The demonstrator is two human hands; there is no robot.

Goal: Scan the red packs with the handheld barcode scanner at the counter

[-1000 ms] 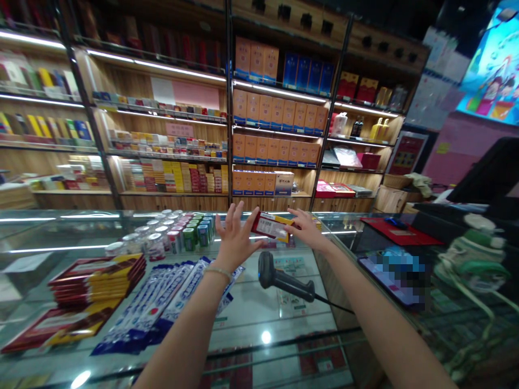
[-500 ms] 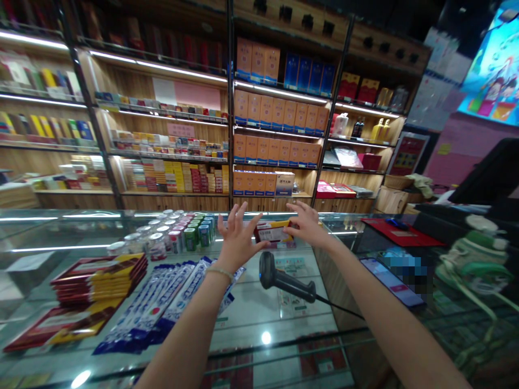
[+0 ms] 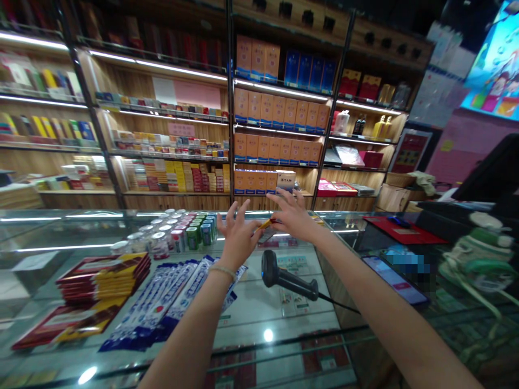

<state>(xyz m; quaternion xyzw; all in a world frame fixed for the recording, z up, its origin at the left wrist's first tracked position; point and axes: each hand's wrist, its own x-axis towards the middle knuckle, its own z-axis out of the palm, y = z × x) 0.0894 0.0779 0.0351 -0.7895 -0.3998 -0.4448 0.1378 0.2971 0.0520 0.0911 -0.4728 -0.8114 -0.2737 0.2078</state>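
Between my two hands, above the glass counter, is a thin red-and-yellow chocolate bar (image 3: 265, 224) in its wrapper, tilted nearly edge-on. My left hand (image 3: 240, 232) pinches its left end with thumb and forefinger, the other fingers raised. At its right end, my right hand (image 3: 292, 217) grips it from above, partly hiding it. Just below my hands lies a black barcode scanner (image 3: 286, 278) with its cable running right. Left of it, blue-and-white long packets (image 3: 178, 297) are fanned out. Farther left is a stack of similar red-and-yellow chocolate bars (image 3: 103, 278).
Several rows of small lidded jars and tubes (image 3: 178, 232) stand behind the packets on the glass counter (image 3: 247, 319). To the right are a phone (image 3: 395, 278), a red mat (image 3: 405, 229), a green-and-white bottle (image 3: 478, 259) and a dark monitor (image 3: 486, 173). Stocked shelves (image 3: 279, 129) line the back wall.
The chocolate bar has turned from showing its pale printed face to nearly edge-on. My left hand, apart from it before, now grips its left end. My right hand has moved left and up.
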